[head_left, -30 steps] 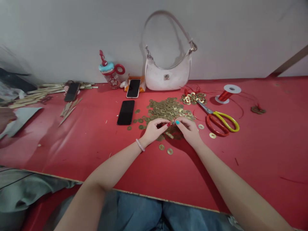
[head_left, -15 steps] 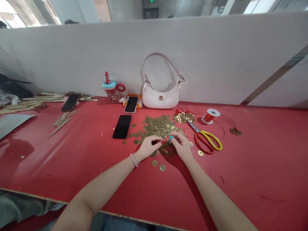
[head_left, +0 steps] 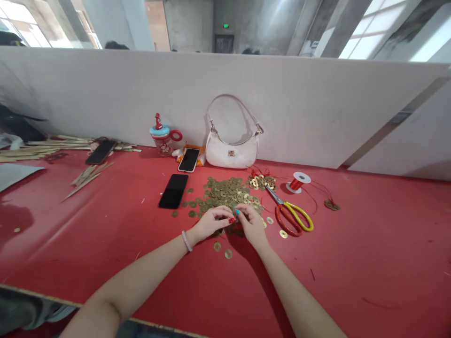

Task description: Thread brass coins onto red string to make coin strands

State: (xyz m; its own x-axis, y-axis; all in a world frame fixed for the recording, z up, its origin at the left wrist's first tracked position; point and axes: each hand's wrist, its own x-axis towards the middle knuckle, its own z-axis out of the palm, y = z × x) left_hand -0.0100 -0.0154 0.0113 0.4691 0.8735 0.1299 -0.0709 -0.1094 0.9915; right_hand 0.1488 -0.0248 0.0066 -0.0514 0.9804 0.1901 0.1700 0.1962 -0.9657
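A pile of brass coins with holes [head_left: 227, 192] lies on the red table [head_left: 369, 263]. My left hand [head_left: 210, 223] and my right hand [head_left: 251, 224] meet at the pile's near edge, fingertips pinched together over coins there. What the fingers hold is too small to make out. A few loose coins [head_left: 228, 254] lie just in front of my hands. Red-and-yellow scissors [head_left: 292, 217] lie to the right of my right hand. Behind the scissors stands a spool of red cord [head_left: 298, 181], and coins tied with red cord [head_left: 261, 181] lie beside it.
A black phone [head_left: 173, 190] lies left of the pile, a second phone [head_left: 189, 159] and a white handbag [head_left: 230, 151] against the grey partition. A cartoon cup [head_left: 161, 139], a third phone [head_left: 100, 151] and bamboo strips [head_left: 52, 145] are at the far left.
The camera has tilted up, so the table scene sits lower and smaller and the room above the partition shows. My hands stay pinched together at the coin pile.
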